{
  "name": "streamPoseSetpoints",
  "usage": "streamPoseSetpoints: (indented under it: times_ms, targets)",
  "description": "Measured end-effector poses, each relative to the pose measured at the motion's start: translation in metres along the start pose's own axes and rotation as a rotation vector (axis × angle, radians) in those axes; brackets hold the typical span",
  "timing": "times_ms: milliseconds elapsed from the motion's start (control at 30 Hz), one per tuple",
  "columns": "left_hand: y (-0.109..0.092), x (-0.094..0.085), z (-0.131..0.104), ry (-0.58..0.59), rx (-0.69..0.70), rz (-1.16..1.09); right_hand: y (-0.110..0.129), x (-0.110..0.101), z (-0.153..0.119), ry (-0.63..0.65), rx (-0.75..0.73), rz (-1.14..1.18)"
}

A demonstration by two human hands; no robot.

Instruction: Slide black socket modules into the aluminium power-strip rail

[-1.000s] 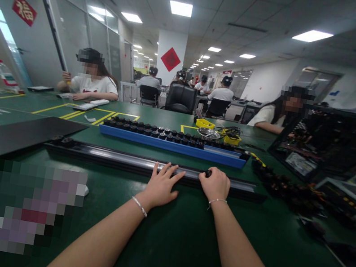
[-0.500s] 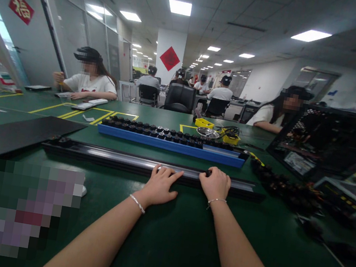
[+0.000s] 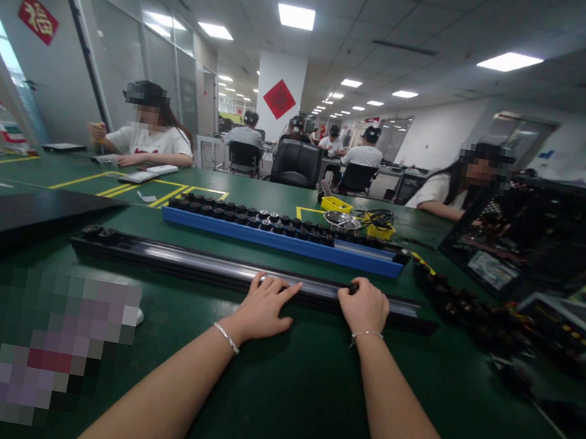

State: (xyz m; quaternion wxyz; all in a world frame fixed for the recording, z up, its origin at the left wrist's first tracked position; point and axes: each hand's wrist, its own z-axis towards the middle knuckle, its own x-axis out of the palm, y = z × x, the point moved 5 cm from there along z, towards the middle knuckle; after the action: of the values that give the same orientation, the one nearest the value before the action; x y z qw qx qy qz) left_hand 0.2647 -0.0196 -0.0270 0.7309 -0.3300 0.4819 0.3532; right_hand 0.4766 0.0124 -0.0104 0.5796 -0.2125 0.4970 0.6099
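A long black track point(image 3: 190, 261) with a shiny inner channel lies across the table before me. My left hand point(image 3: 265, 308) rests on its near edge, fingers spread and nothing held. Farther right along the track, my right hand point(image 3: 366, 307) is closed round a small black part point(image 3: 353, 288), mostly hidden by the fingers. At the track's left end sit a few similar black parts point(image 3: 99, 234). Behind it stands a blue track point(image 3: 278, 239) carrying rows of black parts point(image 3: 248, 216).
A dark flat panel point(image 3: 17, 218) lies to the left, beside a blurred-out object point(image 3: 57, 352). On the right are a heap of black parts point(image 3: 470, 305), a metal box point(image 3: 578, 327) and an open black case point(image 3: 543, 231). A metal dish point(image 3: 341, 220) and yellow trays point(image 3: 379, 231) stand behind. People sit beyond.
My right hand has slid a little to the right along the black track with the small black part. My left hand has stayed in place.
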Motion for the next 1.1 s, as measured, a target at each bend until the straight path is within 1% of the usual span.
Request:
streamPoseSetpoints:
  times_ms: [200,300,433,500,867,1100]
  targets:
    - [0.000,0.000,-0.002,-0.031,0.018,-0.001,-0.007,-0.002,0.002,-0.014,0.029,-0.006]
    - [0.001,0.001,-0.002,-0.068,0.019,0.012,-0.008,-0.002,0.002,-0.004,0.035,-0.013]
    - [0.005,0.003,-0.002,-0.140,-0.042,0.072,-0.010,-0.004,0.003,0.005,0.062,-0.025]
    - [0.007,0.004,-0.002,-0.157,-0.065,0.097,-0.011,-0.005,0.004,0.004,0.069,-0.027]
    - [0.008,0.004,-0.003,-0.163,-0.062,0.095,-0.016,-0.006,0.005,-0.013,0.101,-0.030]
    - [0.008,0.005,-0.002,-0.149,-0.068,0.085,-0.025,-0.009,0.007,-0.037,0.137,-0.042]
